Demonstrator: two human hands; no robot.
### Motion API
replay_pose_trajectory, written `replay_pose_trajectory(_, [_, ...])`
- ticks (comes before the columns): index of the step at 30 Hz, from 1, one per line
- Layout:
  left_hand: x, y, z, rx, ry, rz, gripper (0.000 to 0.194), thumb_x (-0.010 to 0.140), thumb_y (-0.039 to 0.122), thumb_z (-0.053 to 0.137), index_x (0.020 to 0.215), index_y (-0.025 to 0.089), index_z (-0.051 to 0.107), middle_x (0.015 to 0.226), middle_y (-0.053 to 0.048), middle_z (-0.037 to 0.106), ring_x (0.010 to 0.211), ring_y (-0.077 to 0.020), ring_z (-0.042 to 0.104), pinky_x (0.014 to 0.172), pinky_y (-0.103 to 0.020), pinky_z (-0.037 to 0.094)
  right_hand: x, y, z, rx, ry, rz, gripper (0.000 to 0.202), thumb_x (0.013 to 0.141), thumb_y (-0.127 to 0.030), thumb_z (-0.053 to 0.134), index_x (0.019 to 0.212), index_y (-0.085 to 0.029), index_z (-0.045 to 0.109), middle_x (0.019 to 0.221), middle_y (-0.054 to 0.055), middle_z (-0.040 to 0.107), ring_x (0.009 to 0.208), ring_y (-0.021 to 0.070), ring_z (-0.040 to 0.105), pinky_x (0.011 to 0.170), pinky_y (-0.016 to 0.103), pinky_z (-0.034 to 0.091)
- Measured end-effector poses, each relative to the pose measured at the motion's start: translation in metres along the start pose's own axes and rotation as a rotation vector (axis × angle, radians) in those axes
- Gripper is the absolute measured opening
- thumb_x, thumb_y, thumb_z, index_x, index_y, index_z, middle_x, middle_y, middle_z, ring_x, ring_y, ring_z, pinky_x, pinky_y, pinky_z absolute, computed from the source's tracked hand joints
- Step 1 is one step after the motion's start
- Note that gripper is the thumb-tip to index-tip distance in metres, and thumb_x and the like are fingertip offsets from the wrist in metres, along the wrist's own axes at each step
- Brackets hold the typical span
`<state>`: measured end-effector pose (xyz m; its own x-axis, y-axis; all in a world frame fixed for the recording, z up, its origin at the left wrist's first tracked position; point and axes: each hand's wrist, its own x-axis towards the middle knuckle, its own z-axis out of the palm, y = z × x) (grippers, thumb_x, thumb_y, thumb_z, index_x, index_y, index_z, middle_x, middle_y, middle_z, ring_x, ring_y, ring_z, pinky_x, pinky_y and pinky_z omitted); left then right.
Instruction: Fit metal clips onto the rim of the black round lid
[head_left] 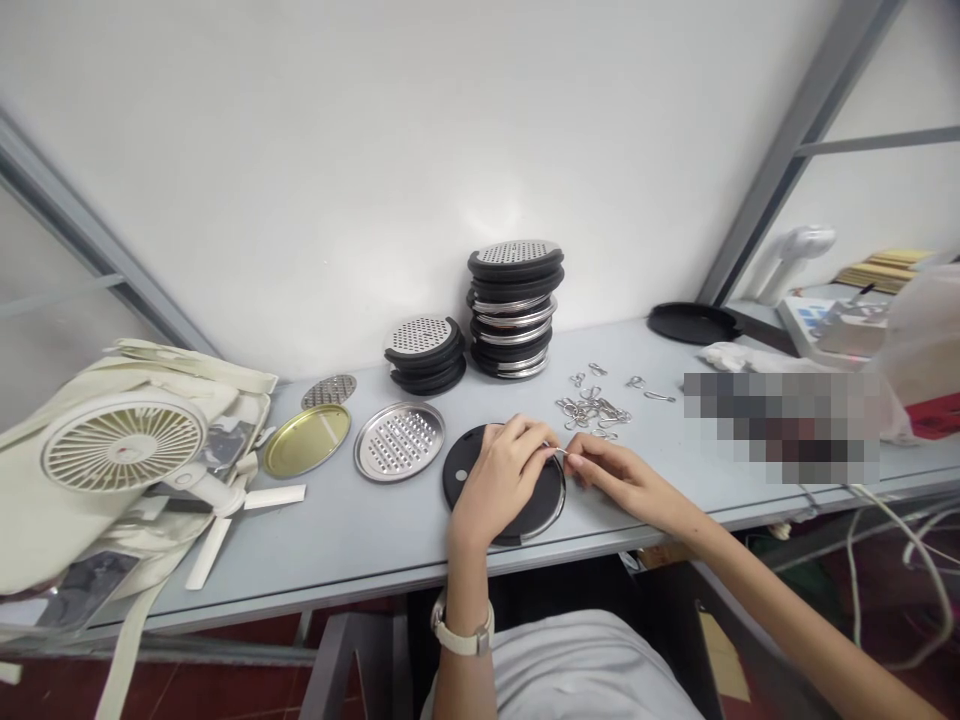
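Observation:
A round black disc [534, 512] with a shiny metal strip along its right rim lies at the table's front edge. My left hand [504, 468] rests across it, fingers curled over the disc's upper right side and closed on it. My right hand [611, 478] is closed in a pinch at that rim, holding a small metal wire piece [556, 451]; its far end is hidden by my left fingers. Several loose metal wire clips [592, 408] lie just beyond my right hand. To the left of the disc is a round metal grater plate [399, 441].
Behind stand a tall stack of black-rimmed graters [516, 310] and a shorter stack [425, 355]. A gold-coloured lid [307, 441] and a perforated plate [328, 391] lie left, near a white fan [124, 442] and cream bag [45, 470]. A black tray [694, 323] sits back right.

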<state>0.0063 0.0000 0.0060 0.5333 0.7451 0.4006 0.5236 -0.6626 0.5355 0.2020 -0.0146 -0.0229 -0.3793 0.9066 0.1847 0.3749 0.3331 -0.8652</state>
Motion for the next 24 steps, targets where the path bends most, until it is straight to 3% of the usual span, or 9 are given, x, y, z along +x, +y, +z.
replay_pose_trajectory(6, [0.0,-0.001,0.001,0.028,-0.009,-0.029,0.014,0.095,0.019,0.043,0.095,0.023,0.057,0.099,0.0,0.06,0.095,-0.017,0.053,0.091,-0.032,0.038,0.001,0.002,-0.001,0.034,-0.004,0.043,0.035,0.097,-0.044,0.038,0.076,-0.019,0.051,0.066,-0.002,0.047,0.066,0.0144,0.048,0.067,0.027,0.039])
replay_pose_trajectory(10, [0.0,-0.001,0.002,0.012,0.008,-0.046,0.007,0.093,0.022,0.049,0.098,0.022,0.054,0.102,-0.001,0.059,0.099,-0.0179,0.053,0.091,-0.034,0.038,0.002,0.007,0.001,0.034,0.074,0.052,0.032,0.094,-0.046,0.043,0.077,-0.02,0.05,0.067,-0.003,0.047,0.061,0.013,0.045,0.061,0.026,0.039])
replay_pose_trajectory(15, [-0.002,-0.005,0.005,-0.016,-0.023,-0.07,0.02,0.085,0.028,0.062,0.102,0.023,0.052,0.106,-0.002,0.057,0.104,-0.0207,0.051,0.093,-0.037,0.039,0.005,0.006,0.01,-0.107,0.149,0.028,0.034,0.095,-0.044,0.04,0.072,-0.02,0.047,0.062,-0.003,0.047,0.057,0.013,0.043,0.056,0.025,0.036])
replay_pose_trajectory(19, [-0.003,-0.008,0.006,-0.036,-0.051,-0.072,0.021,0.085,0.025,0.062,0.103,0.023,0.052,0.108,-0.002,0.056,0.106,-0.0204,0.05,0.095,-0.036,0.04,0.006,0.001,0.016,-0.26,0.113,-0.03,0.03,0.096,-0.036,0.039,0.07,-0.021,0.044,0.063,-0.003,0.048,0.058,0.0133,0.045,0.058,0.025,0.035])
replay_pose_trajectory(24, [-0.004,-0.009,0.006,-0.02,-0.082,-0.079,0.015,0.089,0.026,0.055,0.104,0.024,0.055,0.106,-0.002,0.055,0.106,-0.02,0.049,0.096,-0.037,0.04,0.004,0.004,0.011,-0.268,0.052,-0.025,0.034,0.097,-0.036,0.034,0.069,-0.02,0.044,0.064,-0.002,0.05,0.06,0.0137,0.047,0.058,0.025,0.035])
